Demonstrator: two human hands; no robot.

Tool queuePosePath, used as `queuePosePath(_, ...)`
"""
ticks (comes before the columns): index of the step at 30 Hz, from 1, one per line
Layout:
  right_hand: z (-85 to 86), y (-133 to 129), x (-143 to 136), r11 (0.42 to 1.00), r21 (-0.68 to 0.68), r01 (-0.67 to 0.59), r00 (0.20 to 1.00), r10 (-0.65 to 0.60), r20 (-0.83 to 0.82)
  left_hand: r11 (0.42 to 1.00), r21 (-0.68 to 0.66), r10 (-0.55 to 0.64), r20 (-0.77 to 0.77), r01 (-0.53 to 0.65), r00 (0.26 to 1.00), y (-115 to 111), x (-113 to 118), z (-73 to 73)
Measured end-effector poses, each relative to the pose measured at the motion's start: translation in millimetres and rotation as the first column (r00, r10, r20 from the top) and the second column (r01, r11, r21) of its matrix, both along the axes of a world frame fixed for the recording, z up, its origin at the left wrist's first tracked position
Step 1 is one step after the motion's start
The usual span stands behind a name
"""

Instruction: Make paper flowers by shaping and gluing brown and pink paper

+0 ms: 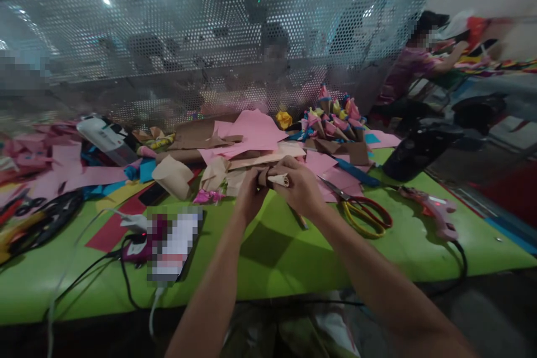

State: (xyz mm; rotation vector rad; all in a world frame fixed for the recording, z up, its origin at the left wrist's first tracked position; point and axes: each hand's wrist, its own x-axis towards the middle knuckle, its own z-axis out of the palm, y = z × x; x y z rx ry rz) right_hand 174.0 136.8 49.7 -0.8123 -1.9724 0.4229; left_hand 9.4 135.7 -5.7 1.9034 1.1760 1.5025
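Above the middle of the green table, my left hand and my right hand meet around a small paper roll. Its cream end, curled in a spiral, faces right, and a dark brown strip lies around its left part. Fingers of both hands are closed on it, so much of the roll is hidden. Just right of my right hand lie scissors with red and yellow handles. A pencil-like stick rests below my right wrist. Pink paper sheets and a magenta paper flower are behind and beside my hands.
A pink glue gun with a black cable lies on the right of the green table, near a black cup. At left are a phone, a power strip and cables. Several paper cones stand behind. A perforated metal screen borders the back.
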Motion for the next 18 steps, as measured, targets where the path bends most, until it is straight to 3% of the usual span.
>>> queuePosePath(6,6.2,-1,3,0.997,-0.034,-0.069,0.993,0.072,0.093,0.999,-0.052,-0.015,0.023,0.016,1.000,0,1,-1.8)
queuePosePath(13,8.6,1,5,0.997,0.074,-0.016,0.989,0.026,-0.147,0.994,-0.109,-0.014,0.088,0.024,0.996,-1,3,-1.1)
queuePosePath(18,0.6,6,2,0.997,0.073,-0.015,0.989,0.026,-0.145,0.990,-0.143,0.011,0.105,0.004,0.994,-2,4,1.2)
